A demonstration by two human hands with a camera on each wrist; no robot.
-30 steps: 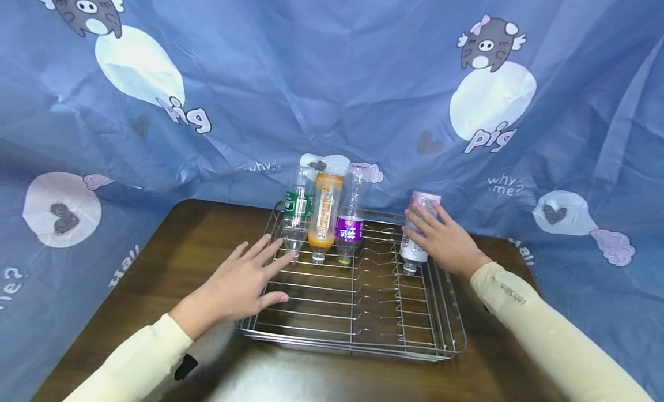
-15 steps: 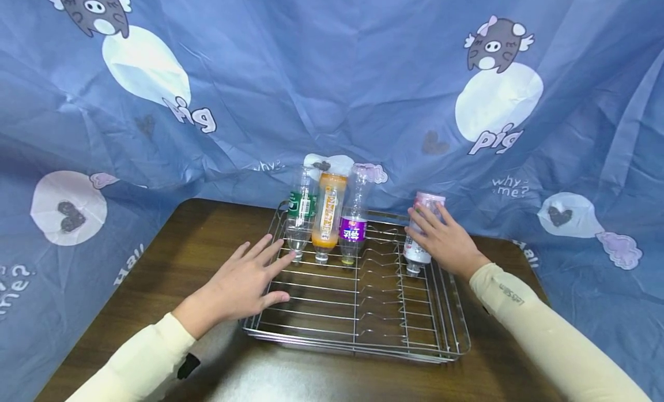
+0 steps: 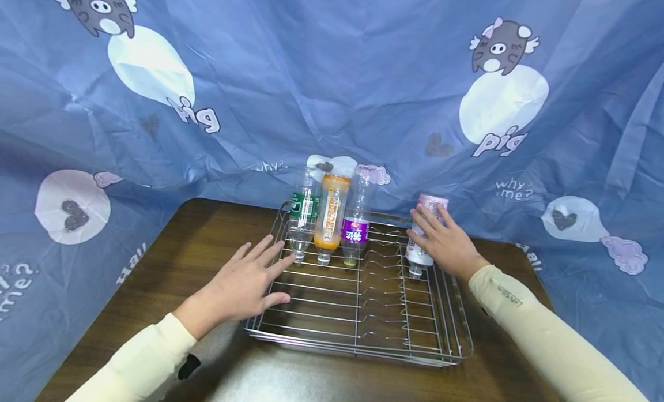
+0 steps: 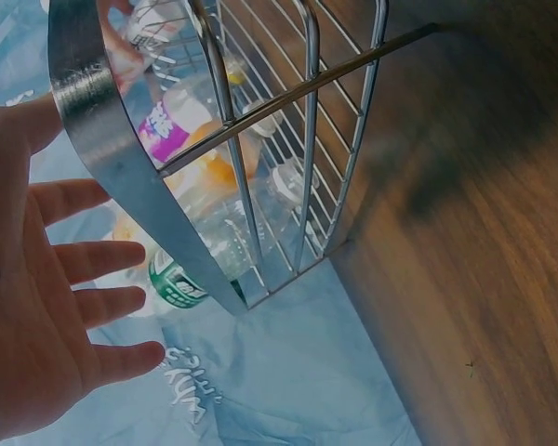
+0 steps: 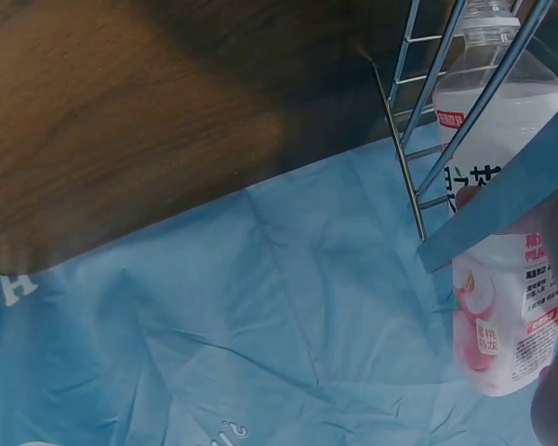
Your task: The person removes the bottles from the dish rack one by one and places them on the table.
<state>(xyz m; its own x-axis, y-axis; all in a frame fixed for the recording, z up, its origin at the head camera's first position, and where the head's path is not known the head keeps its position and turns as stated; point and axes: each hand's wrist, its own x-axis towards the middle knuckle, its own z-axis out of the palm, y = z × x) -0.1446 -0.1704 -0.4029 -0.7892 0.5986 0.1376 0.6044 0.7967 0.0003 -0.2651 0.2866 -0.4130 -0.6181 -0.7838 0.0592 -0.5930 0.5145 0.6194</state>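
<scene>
Several plastic bottles stand neck-down in a wire dish rack [image 3: 358,338]. Toward its back left are a clear bottle with a green label [image 3: 304,206], an orange-and-clear bottle [image 3: 329,214] and a clear bottle with a purple label [image 3: 355,231]. My left hand [image 3: 241,284] is spread flat over the rack's left rim, fingers straight, holding nothing; the left wrist view shows its bare palm. On the right side, my right hand [image 3: 446,243] lies with spread, mostly straight fingers over a pink-and-white bottle [image 5: 498,307]. Its thumb is hidden in the head view.
The rack sits on a dark brown wooden table [image 3: 171,246]. Behind it hangs a blue cloth [image 3: 321,90] printed with pigs, close to the table's back edge. The rack's metal side rim [image 4: 139,177] rises between my left palm and the bottles.
The head view has shifted slightly, so the rack and bottles appear a little farther right. Both hands keep nearly the same pose, and the bottles stay in their places.
</scene>
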